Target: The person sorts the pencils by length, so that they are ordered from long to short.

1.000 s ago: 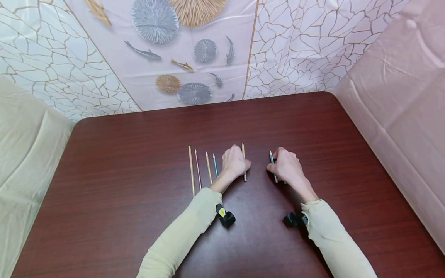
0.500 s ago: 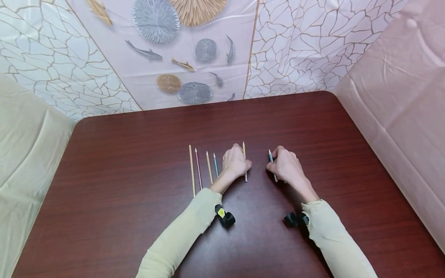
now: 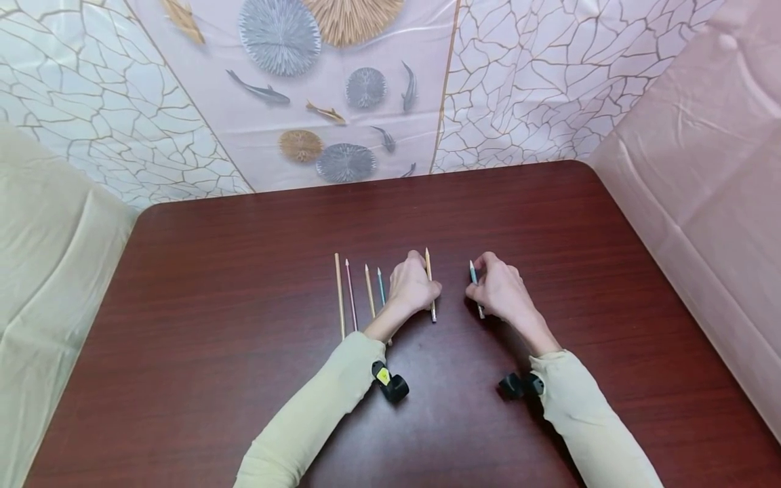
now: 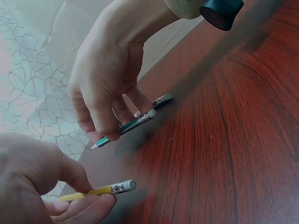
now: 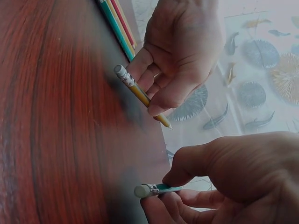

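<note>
My left hand (image 3: 413,283) pinches a yellow pencil (image 3: 428,264) between thumb and fingers, its sharpened tip pointing away from me. To the right, my right hand (image 3: 503,288) pinches a teal pencil (image 3: 473,273) the same way, with a gap between the two pencils. The left wrist view shows the eraser ends of the yellow pencil (image 4: 105,190) and the teal pencil (image 4: 135,125); a second, dark pencil end (image 4: 162,99) shows beyond the teal one, by the right hand's fingers. Whether that hand touches it, I cannot tell.
Left of my left hand, several sticks and pencils lie side by side: a plain tan stick (image 3: 339,291), a dark red pencil (image 3: 350,291), a yellow one (image 3: 369,288) and a teal one (image 3: 381,285). My left forearm covers their near ends. Patterned cloth (image 3: 366,163) hangs behind the table (image 3: 244,271).
My right hand has shifted slightly left with the teal pencil. The yellow pencil's eraser end has swung slightly right. Both grips look the same, and the head view has drifted slightly.
</note>
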`<state>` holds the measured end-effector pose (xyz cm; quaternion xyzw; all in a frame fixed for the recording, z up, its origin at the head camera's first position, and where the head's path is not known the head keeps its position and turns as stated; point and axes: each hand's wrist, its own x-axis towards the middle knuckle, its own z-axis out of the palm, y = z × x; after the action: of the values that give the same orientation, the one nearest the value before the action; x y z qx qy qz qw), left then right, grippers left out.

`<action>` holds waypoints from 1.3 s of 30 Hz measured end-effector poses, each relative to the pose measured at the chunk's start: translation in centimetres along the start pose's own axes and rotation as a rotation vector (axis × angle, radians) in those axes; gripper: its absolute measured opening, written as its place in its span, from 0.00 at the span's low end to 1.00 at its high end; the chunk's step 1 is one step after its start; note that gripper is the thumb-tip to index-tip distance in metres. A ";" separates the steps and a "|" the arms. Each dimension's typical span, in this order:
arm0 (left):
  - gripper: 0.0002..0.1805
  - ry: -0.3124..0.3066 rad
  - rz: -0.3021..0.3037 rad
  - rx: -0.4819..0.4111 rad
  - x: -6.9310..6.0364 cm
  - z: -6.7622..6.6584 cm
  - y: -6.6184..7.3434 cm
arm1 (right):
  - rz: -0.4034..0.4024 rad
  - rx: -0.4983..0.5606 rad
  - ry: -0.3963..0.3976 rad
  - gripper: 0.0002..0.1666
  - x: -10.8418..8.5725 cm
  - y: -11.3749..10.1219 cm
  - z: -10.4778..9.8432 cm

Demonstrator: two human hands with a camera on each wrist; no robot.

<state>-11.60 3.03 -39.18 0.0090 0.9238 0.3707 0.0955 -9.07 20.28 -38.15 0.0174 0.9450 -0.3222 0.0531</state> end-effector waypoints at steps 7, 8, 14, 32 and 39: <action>0.22 -0.004 -0.007 -0.020 -0.4 -0.5 -0.1 | -0.013 0.054 -0.022 0.23 -0.1 -0.6 0.0; 0.22 -0.004 -0.008 -0.023 -0.4 -0.6 -0.1 | -0.016 0.062 -0.024 0.23 -0.2 -0.6 0.0; 0.22 -0.014 -0.014 -0.019 -0.8 -0.9 -0.3 | -0.027 0.099 -0.036 0.23 -0.2 -0.9 0.3; 0.22 -0.022 -0.033 -0.037 -1.3 -1.9 -0.9 | -0.078 0.141 -0.044 0.24 -0.2 -2.0 0.8; 0.23 -0.007 -0.028 -0.012 -1.3 -2.2 -1.3 | -0.092 0.118 -0.043 0.24 -0.2 -2.4 1.0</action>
<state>-10.68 0.48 -38.31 -0.0033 0.9212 0.3748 0.1042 -8.95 17.80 -37.43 -0.0297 0.9229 -0.3797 0.0572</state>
